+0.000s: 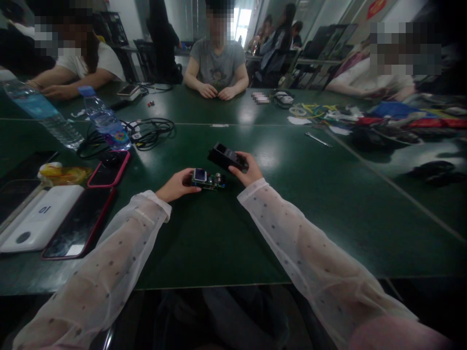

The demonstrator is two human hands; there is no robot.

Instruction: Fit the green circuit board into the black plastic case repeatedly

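Circuit board point(213, 183) in L hand point(178, 185), black casing point(225, 156) in R hand point(251, 169), above bench point(204, 253).

L fingers pinch circuit board's screen end; prob. light, stiff, fragile: best held by edges. Just beyond & right of it, R fingers grip black casing: prob. light, rigid, slick; hold sides. Metal tool point(318, 139) farther right.

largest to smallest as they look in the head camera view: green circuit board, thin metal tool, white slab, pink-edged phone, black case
1. white slab
2. pink-edged phone
3. black case and green circuit board: too alike to rank
4. thin metal tool
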